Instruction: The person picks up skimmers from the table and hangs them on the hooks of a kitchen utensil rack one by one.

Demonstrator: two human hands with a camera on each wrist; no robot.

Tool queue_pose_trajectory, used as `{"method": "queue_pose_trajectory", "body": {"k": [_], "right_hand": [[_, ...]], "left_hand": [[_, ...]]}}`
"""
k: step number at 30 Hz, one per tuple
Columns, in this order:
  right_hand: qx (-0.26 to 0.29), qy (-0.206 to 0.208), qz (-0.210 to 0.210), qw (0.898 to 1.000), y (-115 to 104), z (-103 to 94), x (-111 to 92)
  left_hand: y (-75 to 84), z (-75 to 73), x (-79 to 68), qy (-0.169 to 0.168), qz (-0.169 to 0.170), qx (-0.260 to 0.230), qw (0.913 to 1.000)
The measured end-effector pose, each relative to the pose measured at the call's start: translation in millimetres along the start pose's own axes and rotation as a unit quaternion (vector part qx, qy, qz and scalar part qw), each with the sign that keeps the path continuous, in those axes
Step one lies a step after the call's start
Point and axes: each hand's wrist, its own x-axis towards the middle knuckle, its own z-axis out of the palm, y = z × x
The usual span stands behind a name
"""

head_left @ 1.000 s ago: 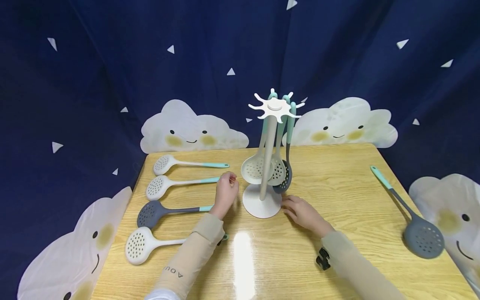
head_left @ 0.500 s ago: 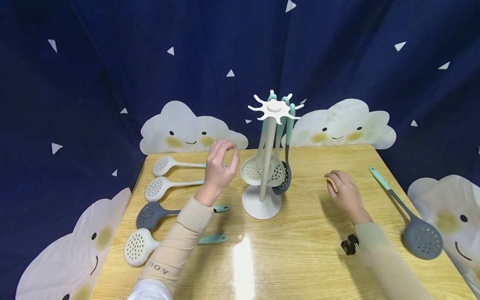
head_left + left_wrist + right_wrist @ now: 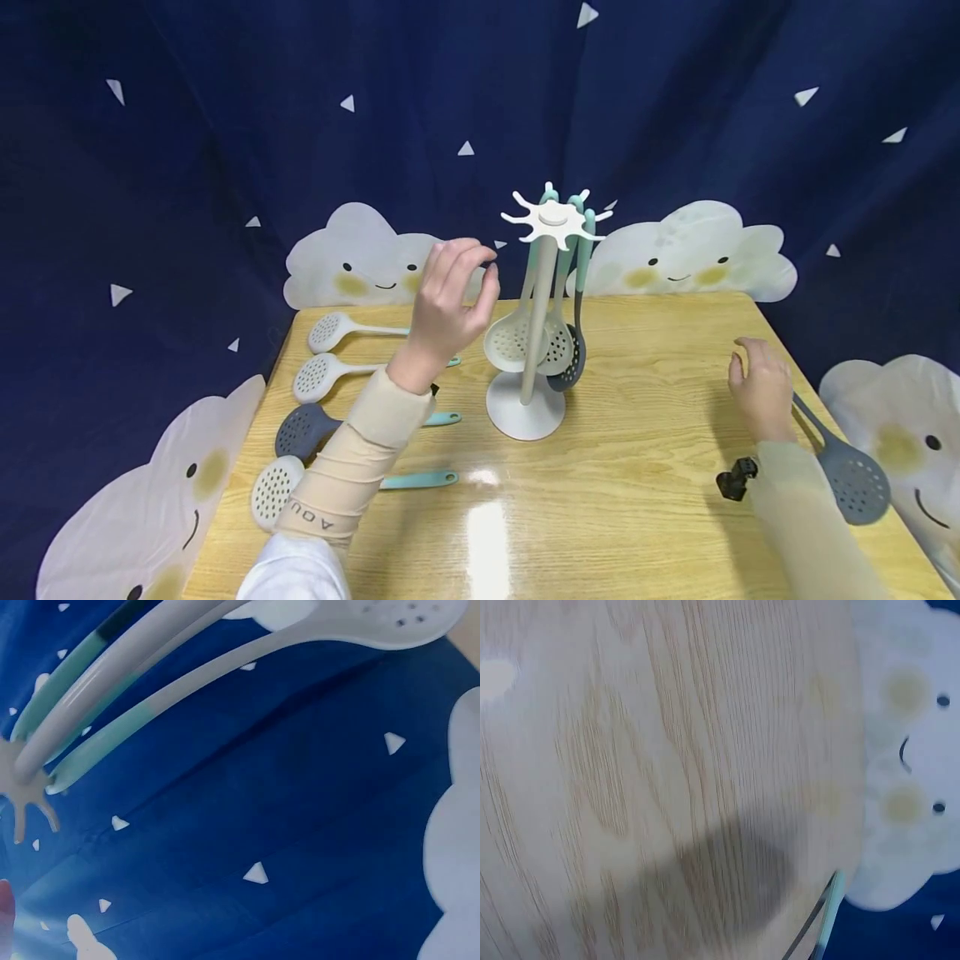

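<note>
Left hand (image 3: 452, 304)'s up in the air beside the white rack (image 3: 539, 317), fingers loosely bent, thumb apart, nothing in them. Right hand (image 3: 762, 387)'s over by the dark slotted spoon (image 3: 855, 485) on the surface (image 3: 652, 400), hiding its handle, fingers relaxed and not gripping anything. Three spoons (image 3: 512, 343) hang off the rack.

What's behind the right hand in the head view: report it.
The dark skimmer; most of its head and some shaft show. The right hand covers its teal handle, visible in the right wrist view.
</note>
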Motion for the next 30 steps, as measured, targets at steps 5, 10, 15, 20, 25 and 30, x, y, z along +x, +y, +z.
{"method": "queue_pose_trajectory", "body": {"k": [5,10,15,20,25,30], "right_hand": [[-0.023,-0.022,0.073,0.997,21.4,-10.4,-1.6],[-0.062,-0.104,0.159,0.980,38.6,-19.4,0.2],[-0.073,-0.154,0.206,0.964,51.5,-26.8,1.1],[-0.072,-0.200,0.230,0.950,64.1,-30.3,-3.0],[-0.086,-0.253,0.224,0.937,78.5,-30.7,-11.7],[-0.094,-0.293,0.214,0.927,87.2,-27.8,-19.9]], "left_hand": [[0.1,-2.1,16.2,-0.015,0.014,-0.006,0.9998],[-0.7,-2.2,22.9,-0.035,0.017,-0.005,0.9992],[-1.4,0.2,24.9,-0.061,0.005,0.007,0.9981],[-1.3,2.1,27.1,-0.082,0.001,0.015,0.9966],[-0.7,3.5,28.9,-0.095,0.007,0.022,0.9952],[0.5,4.0,29.4,-0.097,0.011,0.033,0.9947]]}}
